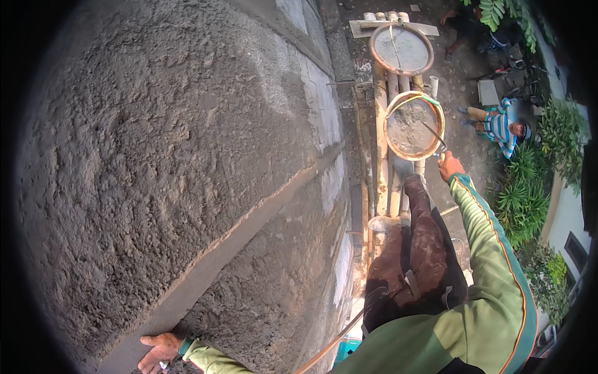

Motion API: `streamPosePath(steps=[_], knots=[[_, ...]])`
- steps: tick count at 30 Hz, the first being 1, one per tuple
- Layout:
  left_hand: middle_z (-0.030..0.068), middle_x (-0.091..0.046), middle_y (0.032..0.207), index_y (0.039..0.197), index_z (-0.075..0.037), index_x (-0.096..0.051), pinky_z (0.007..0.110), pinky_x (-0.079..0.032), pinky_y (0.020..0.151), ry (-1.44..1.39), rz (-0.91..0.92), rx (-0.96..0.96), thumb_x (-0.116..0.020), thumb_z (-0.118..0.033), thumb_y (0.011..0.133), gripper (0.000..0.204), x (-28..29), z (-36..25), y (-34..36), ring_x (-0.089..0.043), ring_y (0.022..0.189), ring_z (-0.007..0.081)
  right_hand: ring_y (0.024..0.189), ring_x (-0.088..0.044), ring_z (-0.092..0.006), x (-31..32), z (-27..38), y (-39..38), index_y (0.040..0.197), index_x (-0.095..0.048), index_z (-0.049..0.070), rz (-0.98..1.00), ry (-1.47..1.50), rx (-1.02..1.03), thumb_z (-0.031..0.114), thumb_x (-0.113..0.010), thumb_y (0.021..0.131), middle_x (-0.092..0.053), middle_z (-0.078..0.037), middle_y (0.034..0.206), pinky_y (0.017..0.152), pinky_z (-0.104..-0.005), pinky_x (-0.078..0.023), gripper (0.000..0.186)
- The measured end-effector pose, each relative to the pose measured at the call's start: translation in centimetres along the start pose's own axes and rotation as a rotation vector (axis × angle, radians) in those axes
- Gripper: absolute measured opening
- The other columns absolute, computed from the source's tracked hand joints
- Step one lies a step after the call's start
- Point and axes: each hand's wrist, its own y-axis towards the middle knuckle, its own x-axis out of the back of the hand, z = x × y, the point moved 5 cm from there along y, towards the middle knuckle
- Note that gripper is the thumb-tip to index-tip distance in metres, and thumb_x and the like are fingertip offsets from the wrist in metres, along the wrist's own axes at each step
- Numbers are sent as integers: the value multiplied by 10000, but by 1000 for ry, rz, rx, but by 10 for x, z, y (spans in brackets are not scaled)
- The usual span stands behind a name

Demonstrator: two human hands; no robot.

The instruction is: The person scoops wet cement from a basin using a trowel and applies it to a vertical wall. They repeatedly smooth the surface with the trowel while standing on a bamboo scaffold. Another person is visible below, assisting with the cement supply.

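Observation:
My right hand (450, 165) is closed round the handle of a trowel (431, 129). The trowel's blade end reaches into the grey mortar of the nearer bucket (441, 140), a round tub with a pale orange rim. At the lower left, my left hand (161, 350) lies on the smooth ledge (205, 262) of the plastered wall, its fingers apart. A small whitish thing shows by those fingers, too small to make out. Rough wet plaster (137, 137) covers the wall above the ledge.
I stand high on bamboo poles (381, 118) along the wall. A second bucket (430, 53) of grey, watery mix sits farther along, near a plank (427, 28). Below on the ground, a person in a striped shirt (498, 126) stands beside green plants (520, 193).

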Motion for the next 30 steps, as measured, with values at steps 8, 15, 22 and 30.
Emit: streamPosePath(steps=[8,15,22,30], knots=[[293,-48,1641,1583,13,-74,715,-37,1136,-58,-101,-44,-341,-794,914,1082,-19,-10,-34,15,1508,498,1049,-700,-357,-25,64,232,1173,-639,-1,-191,-481,271,97,-545,921,-707,-211,1134,875,-458,-573,286],[286,-52,1643,1584,9,-76,712,-39,1138,-71,-77,-81,-335,-795,914,1078,-37,-26,-34,12,1511,490,1072,-648,-459,-82,38,168,1241,-497,-71,24,-180,100,286,-564,961,-668,-334,1081,924,-518,-510,458],[279,-57,1645,1585,5,-78,709,-41,1140,-92,-88,-130,-329,-796,915,1074,-46,-39,-36,8,1514,482,815,-683,-387,-146,-16,215,1093,-579,-59,-122,364,-151,339,-643,929,-685,-269,931,721,-479,-535,435],[272,-62,1647,1586,1,-81,705,-43,1142,-98,-134,-200,-323,-798,916,1070,-37,-47,-18,4,1518,473,456,-456,-116,-204,38,199,954,-543,83,309,1482,-161,241,-698,890,-501,-6,634,380,-281,-381,230]])
